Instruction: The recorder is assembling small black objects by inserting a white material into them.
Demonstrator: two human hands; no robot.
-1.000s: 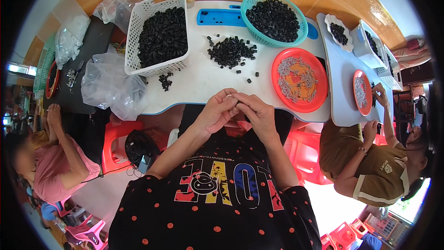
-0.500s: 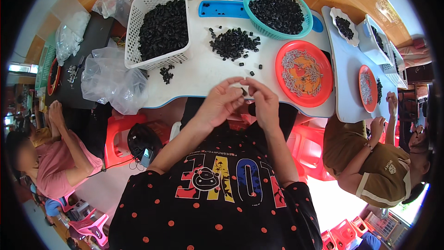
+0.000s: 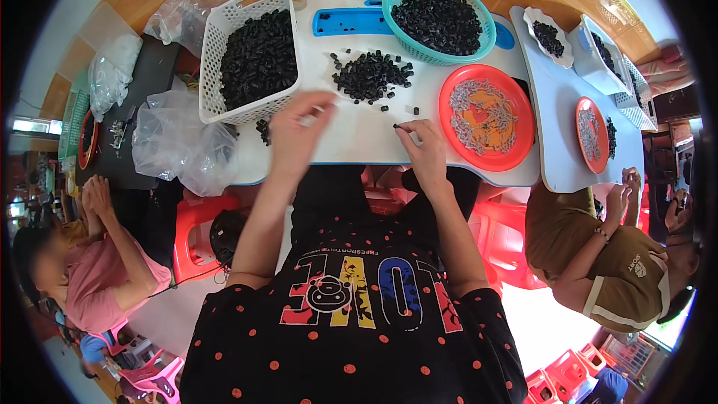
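Over the white table [image 3: 351, 138] my right hand [image 3: 426, 155] pinches a small black plastic piece [image 3: 397, 126] between thumb and forefinger. To its left my left hand [image 3: 298, 135] is raised near the white basket, its fingers smeared by motion; whether they hold anything I cannot make out. Beyond both hands lies a loose pile of short black plastic pieces [image 3: 370, 76], with a few strays on its near side. A red plate [image 3: 486, 164] with small silvery metal parts [image 3: 458, 118] is beside my right hand.
A white perforated basket [image 3: 250, 110] of black pieces stands left, a teal basket [image 3: 441, 57] of them at the back. Between them sits a blue tray [image 3: 348, 21]. Clear plastic bags [image 3: 179, 142] lie left. People sit at both sides; another table [image 3: 557, 135] adjoins on the right.
My hands, close together over the table's near edge before, have parted. The left moved left and forward toward the white basket; the right stays near the red plate with a black piece.
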